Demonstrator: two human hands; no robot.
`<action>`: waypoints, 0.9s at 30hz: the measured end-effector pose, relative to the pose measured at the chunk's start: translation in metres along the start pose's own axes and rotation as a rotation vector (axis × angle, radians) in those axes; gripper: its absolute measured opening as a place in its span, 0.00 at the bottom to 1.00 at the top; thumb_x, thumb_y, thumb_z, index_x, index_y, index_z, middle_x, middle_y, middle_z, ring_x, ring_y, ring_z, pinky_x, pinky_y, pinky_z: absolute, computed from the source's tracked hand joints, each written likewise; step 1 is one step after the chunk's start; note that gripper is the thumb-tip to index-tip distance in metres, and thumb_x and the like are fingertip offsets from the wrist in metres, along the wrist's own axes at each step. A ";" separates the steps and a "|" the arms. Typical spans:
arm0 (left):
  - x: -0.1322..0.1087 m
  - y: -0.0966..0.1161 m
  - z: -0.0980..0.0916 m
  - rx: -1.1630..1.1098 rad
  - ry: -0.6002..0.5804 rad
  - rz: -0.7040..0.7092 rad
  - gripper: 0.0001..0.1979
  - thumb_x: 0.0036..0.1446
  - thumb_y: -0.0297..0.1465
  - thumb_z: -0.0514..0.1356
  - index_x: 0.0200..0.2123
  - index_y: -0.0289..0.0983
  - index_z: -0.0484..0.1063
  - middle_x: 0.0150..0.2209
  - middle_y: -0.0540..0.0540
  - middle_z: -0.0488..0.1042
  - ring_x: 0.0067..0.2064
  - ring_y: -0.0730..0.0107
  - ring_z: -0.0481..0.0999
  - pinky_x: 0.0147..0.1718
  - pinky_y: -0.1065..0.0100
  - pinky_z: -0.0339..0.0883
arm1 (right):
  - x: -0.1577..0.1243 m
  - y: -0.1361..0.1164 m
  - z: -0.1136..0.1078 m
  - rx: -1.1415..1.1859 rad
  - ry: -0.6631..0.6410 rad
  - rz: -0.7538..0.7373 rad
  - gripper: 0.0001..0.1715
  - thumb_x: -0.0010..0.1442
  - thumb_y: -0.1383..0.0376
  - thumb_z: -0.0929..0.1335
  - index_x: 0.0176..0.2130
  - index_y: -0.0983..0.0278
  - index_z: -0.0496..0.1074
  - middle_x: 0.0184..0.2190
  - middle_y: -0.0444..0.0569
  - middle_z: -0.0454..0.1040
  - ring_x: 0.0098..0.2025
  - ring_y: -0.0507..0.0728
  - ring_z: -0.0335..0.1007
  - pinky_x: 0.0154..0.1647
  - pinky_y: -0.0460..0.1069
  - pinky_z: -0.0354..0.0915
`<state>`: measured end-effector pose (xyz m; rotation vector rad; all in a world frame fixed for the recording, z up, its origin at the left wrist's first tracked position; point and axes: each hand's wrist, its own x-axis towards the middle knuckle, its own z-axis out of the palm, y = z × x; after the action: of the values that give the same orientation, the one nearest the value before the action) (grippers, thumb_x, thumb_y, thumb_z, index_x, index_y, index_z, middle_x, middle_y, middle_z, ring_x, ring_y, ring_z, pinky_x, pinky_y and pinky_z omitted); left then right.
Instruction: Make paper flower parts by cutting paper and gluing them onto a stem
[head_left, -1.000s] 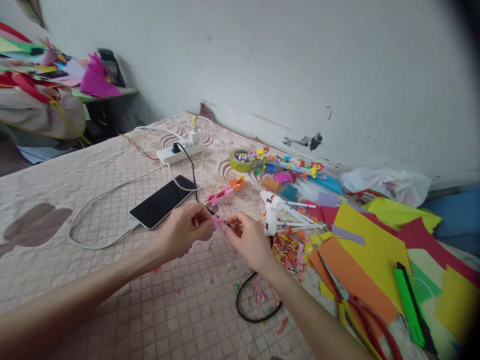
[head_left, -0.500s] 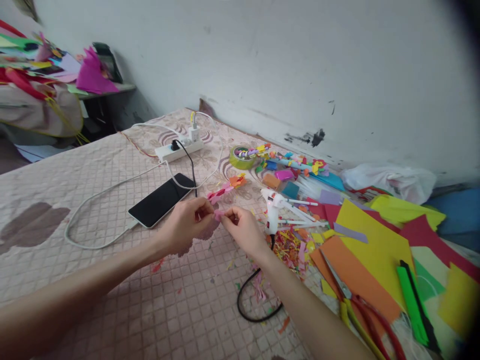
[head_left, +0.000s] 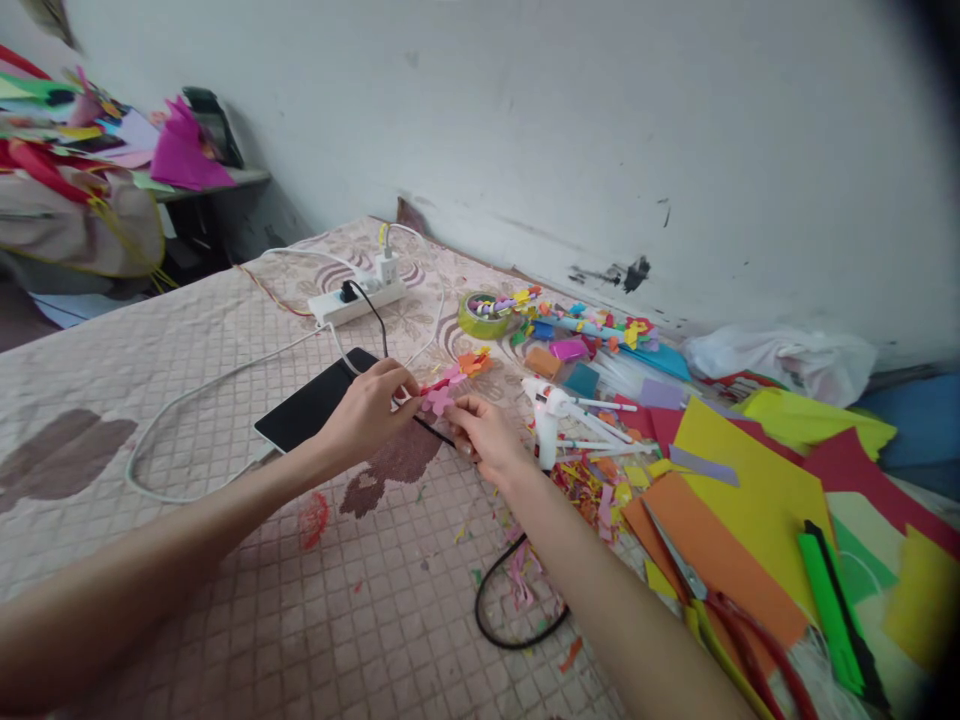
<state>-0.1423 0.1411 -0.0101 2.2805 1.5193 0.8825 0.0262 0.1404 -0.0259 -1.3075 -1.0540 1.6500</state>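
Observation:
My left hand [head_left: 375, 405] is closed, its thumb and fingertips pinching the near end of a thin stick trimmed with pink and orange paper flowers [head_left: 474, 362]. A small pink paper flower [head_left: 437, 401] sits at the fingertips of my right hand [head_left: 484, 435], which is closed on its edge. This flower overlaps or lies right beside the stick; whether they touch is unclear. A black cable [head_left: 431, 431] runs beneath both hands. Just behind my left hand lies a dark-screened phone [head_left: 304, 405]. To the right of my right hand stands a white glue gun [head_left: 546, 425].
A power strip [head_left: 356, 303] with cables lies at the back. Tape [head_left: 480, 316] and decorated sticks [head_left: 592, 325] are near the wall. On the right are coloured paper sheets [head_left: 750, 465], scissors [head_left: 697, 590], a green cutter [head_left: 832, 610] and paper scraps [head_left: 577, 490].
Both hands have moved slightly up and away from me. The pink flower, earlier pinched between both hands, is now beside the stick, and my left fingers have shifted to the stick's end.

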 end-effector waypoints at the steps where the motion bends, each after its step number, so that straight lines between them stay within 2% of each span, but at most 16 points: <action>1: 0.000 -0.001 0.001 -0.006 -0.004 -0.001 0.04 0.53 0.27 0.56 0.29 0.35 0.70 0.32 0.46 0.68 0.30 0.74 0.67 0.29 0.71 0.62 | 0.001 0.000 0.000 0.011 -0.012 0.014 0.11 0.46 0.62 0.68 0.24 0.62 0.60 0.13 0.33 0.58 0.10 0.43 0.45 0.11 0.42 0.35; 8: 0.002 -0.003 0.002 -0.040 -0.010 -0.058 0.05 0.52 0.27 0.55 0.26 0.34 0.69 0.26 0.48 0.69 0.26 0.75 0.66 0.26 0.73 0.59 | 0.009 0.001 0.002 0.045 -0.064 0.083 0.13 0.46 0.63 0.70 0.25 0.62 0.60 0.13 0.33 0.59 0.09 0.42 0.45 0.11 0.42 0.34; 15: 0.002 -0.005 0.003 -0.126 -0.043 -0.172 0.06 0.52 0.30 0.55 0.27 0.34 0.70 0.23 0.49 0.71 0.25 0.76 0.67 0.24 0.74 0.58 | 0.011 -0.005 0.005 0.026 -0.079 0.128 0.09 0.50 0.66 0.68 0.25 0.63 0.60 0.12 0.33 0.59 0.09 0.42 0.45 0.11 0.41 0.33; 27: 0.002 -0.007 0.004 -0.159 -0.053 -0.172 0.07 0.52 0.31 0.56 0.28 0.33 0.70 0.24 0.48 0.71 0.25 0.75 0.67 0.24 0.74 0.58 | 0.017 -0.004 0.009 -0.051 -0.036 0.083 0.11 0.52 0.67 0.68 0.23 0.63 0.61 0.12 0.33 0.58 0.09 0.42 0.44 0.10 0.41 0.36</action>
<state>-0.1446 0.1458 -0.0162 2.0126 1.5363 0.8554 0.0144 0.1565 -0.0273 -1.3763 -1.0822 1.7238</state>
